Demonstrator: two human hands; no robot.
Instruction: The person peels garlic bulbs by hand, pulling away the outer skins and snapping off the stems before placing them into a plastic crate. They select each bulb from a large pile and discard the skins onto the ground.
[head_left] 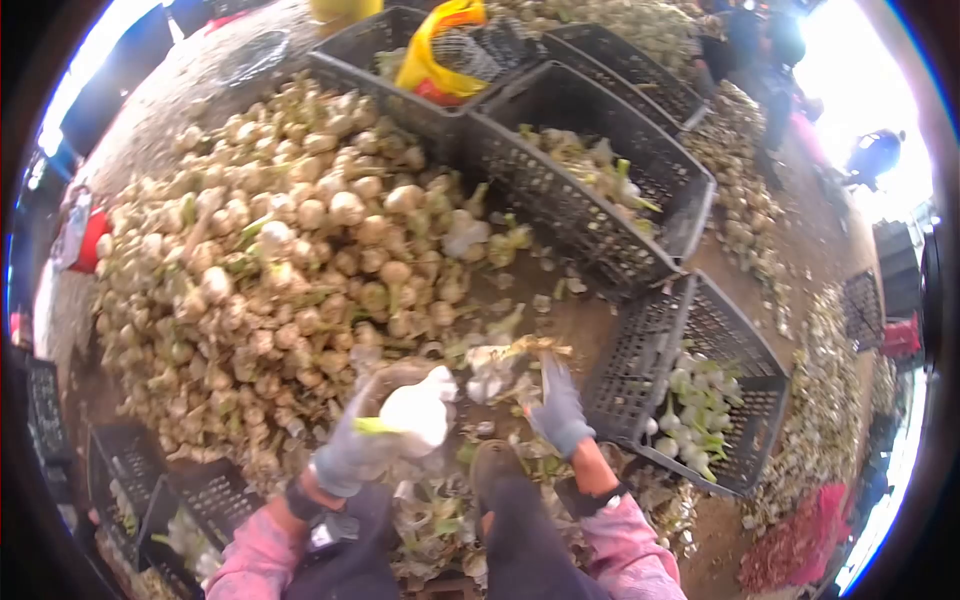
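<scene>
Low in the middle of the head view, my left hand [358, 448], in a grey glove, is closed around a clean white garlic bulb [415, 412] with a short green stem pointing left. Apart from it, to the right, my gloved right hand [560, 408] has its fingers stretched out and spread. Tan, dry garlic skin [538, 346] shows just beyond those fingertips; I cannot tell whether it touches them. A large heap of unpeeled garlic [290, 250] lies ahead and to the left. Loose peelings [430, 530] cover the ground around my feet.
Beside my right hand, a black crate [722, 315] contains white bulbs with green stems. Another black crate [600, 185] beyond it holds garlic and peelings. A yellow bag [440, 50] rests on the crates at the back. More black crates [215, 500] stand at lower left.
</scene>
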